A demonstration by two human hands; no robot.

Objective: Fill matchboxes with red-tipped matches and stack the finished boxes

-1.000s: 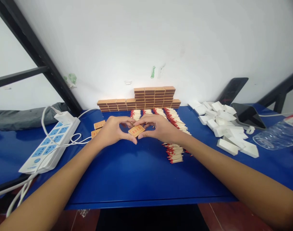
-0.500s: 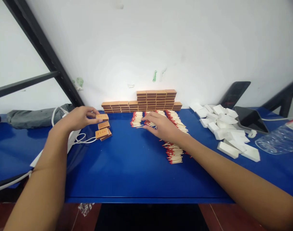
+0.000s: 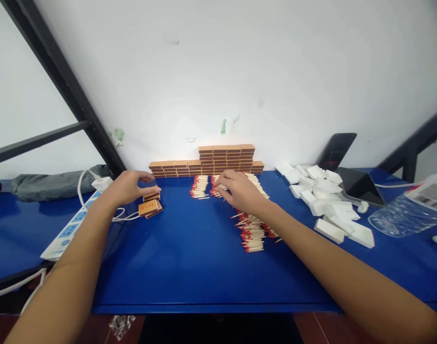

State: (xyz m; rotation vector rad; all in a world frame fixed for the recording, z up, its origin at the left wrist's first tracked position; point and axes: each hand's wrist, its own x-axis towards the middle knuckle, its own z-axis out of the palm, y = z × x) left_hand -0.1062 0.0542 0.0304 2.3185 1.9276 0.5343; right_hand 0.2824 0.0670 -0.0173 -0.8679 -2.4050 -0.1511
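My left hand [image 3: 128, 189] is over a small group of orange matchboxes [image 3: 148, 208] on the left of the blue table. Its thumb and fingers are apart, with a gap between them; the thumb is right by the upper box. In the middle, my right hand [image 3: 239, 192] hovers over rows of red-tipped matches [image 3: 253, 234], fingers loosely curved and thumb apart, and I see nothing held in it. The hand and forearm hide part of the matches. A separate bundle of matches [image 3: 200, 186] lies left of it.
Stacked matchboxes [image 3: 226, 160] line the wall behind. White folded pieces [image 3: 324, 191] are piled at right, near a dark tray [image 3: 360, 185], a phone-like black slab [image 3: 336, 150] and a clear plastic bottle [image 3: 401, 215]. A power strip [image 3: 70, 229] with white cables lies left.
My left hand has let go of the matchbox it pinched, its fingers now apart above the group. My right hand stays over the matches. The view has shifted slightly.
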